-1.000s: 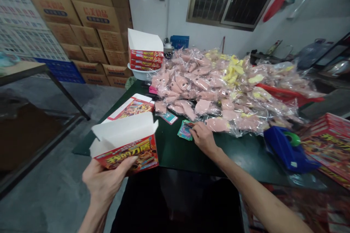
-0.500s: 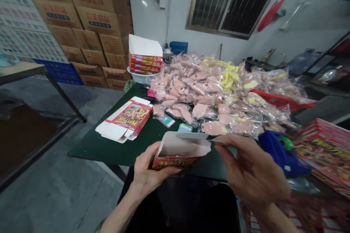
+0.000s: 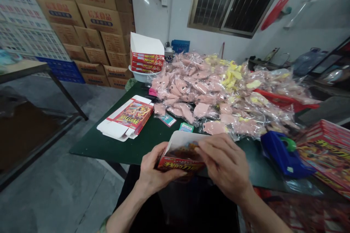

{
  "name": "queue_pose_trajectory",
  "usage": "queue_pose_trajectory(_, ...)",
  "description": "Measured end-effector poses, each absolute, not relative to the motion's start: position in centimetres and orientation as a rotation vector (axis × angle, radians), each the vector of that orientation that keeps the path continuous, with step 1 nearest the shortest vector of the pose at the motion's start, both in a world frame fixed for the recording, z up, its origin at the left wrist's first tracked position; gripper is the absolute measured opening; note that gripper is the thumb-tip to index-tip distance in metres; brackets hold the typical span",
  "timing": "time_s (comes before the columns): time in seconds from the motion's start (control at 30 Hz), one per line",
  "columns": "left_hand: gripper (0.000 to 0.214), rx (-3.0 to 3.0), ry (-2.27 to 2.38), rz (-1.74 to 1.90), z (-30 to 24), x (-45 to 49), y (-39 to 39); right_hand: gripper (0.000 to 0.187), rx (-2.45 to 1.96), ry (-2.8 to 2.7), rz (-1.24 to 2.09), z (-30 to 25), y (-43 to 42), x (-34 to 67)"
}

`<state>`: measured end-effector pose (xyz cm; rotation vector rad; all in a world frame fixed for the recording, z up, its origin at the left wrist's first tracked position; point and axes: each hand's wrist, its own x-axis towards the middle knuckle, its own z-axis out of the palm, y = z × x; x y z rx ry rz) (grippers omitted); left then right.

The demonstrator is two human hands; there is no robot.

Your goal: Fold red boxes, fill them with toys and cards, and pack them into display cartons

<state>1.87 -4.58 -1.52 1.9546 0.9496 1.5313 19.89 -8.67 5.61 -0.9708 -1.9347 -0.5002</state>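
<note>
My left hand [image 3: 153,173] grips the left end of a small red printed carton [image 3: 179,164] with its white top flap [image 3: 182,139] raised, held just above the near edge of the dark green table [image 3: 142,145]. My right hand [image 3: 225,164] is closed at the carton's open mouth, fingers pressed onto its right side; what they pinch, if anything, I cannot make out. A small green card [image 3: 186,127] lies on the table just beyond the carton.
A big heap of bagged pink and yellow pieces [image 3: 218,91] covers the table's far half. Flat unfolded cartons [image 3: 127,118] lie at left, a blue tape dispenser [image 3: 284,153] and stacked red cartons [image 3: 328,149] at right. Brown shipping boxes [image 3: 90,18] line the back wall.
My left hand brought the carton from the lower left to the middle. My right hand left the cards on the table and came to the carton's open mouth.
</note>
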Motion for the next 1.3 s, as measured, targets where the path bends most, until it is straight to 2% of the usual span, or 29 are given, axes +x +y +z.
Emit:
queue_pose_trajectory(0.07,0.061,1.916,0.946,1.531,-2.2,2.0,-4.7,0.011,-1.072,-2.006,-0.426,5.3,-9.1,19.2)
queue_pose_trajectory(0.17,0.066,1.771,0.856,1.495,-3.4,2.2,-4.9,0.027,-1.250,-2.052,-0.253,4.7,-10.0,18.5)
queue_pose_trajectory(0.27,0.069,1.655,0.794,1.509,-3.6,2.6,-5.1,0.027,-1.261,-1.946,-0.277,4.1,-10.7,18.5)
queue_pose_trajectory(0.37,0.072,1.669,0.751,1.775,-3.0,3.2,-4.6,0.043,-1.208,-1.549,-0.341,3.3,-10.5,18.6)
queue_pose_trajectory(0.43,0.072,1.741,0.724,1.995,-2.8,3.6,-3.6,0.051,-1.175,-1.344,-0.182,2.4,-9.5,18.4)
queue_pose_trajectory(0.5,0.065,1.844,0.744,2.086,-3.2,3.9,-2.4,0.047,-1.136,-1.281,0.037,0.9,-8.0,18.1)
queue_pose_trajectory(0.63,0.048,1.974,0.835,1.886,-4.3,3.5,-0.3,0.043,-1.092,-1.316,0.167,-2.6,-5.0,18.2)
queue_pose_trajectory(0.8,0.023,1.968,0.752,1.765,-2.1,2.4,-0.3,0.052,-1.110,-1.510,-0.056,-3.7,-5.1,19.5)
queue_pose_trajectory(0.93,0.006,1.701,0.753,1.727,0.1,2.8,-0.6,0.035,-1.060,-1.627,-0.158,-1.6,-6.1,20.2)
queue_pose_trajectory(1.03,0.012,1.382,0.655,1.597,0.5,3.4,-0.5,0.022,-1.089,-1.558,-0.051,-0.1,-6.4,20.2)
queue_pose_trajectory(1.13,0.035,1.180,0.544,1.446,0.9,3.7,-0.3,0.031,-1.089,-1.427,0.207,0.7,-6.6,20.1)
queue_pose_trajectory(1.2,0.029,1.158,0.560,1.364,1.4,3.6,-0.2,0.040,-1.096,-1.423,0.351,0.9,-6.8,20.1)
queue_pose_trajectory(1.3,0.010,1.119,0.539,1.402,2.1,3.5,-0.2,0.025,-1.116,-1.526,0.307,1.2,-7.2,20.3)
